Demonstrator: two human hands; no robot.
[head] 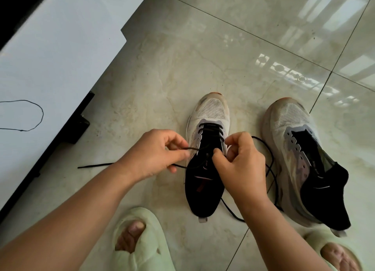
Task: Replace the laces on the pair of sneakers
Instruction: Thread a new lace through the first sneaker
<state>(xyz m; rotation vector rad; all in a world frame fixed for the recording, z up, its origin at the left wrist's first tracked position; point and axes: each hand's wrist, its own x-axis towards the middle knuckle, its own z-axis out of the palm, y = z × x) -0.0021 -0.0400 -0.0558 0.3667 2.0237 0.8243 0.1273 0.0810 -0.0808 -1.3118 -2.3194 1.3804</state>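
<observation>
Head view. Both sneakers stand toes-away on the tiled floor (162,72). The left sneaker (207,153) carries a black lace (211,129) through its front eyelets only; the right sneaker (304,159) has none. The left hand (156,153) pinches one lace end and holds it out sideways, probably to keep it taut. The right hand (241,161) pinches at the eyelet row, likely feeding the other end, whose slack loops between the shoes. A second lace (30,116) waits on the white bench (60,47), presumably for the right sneaker.
</observation>
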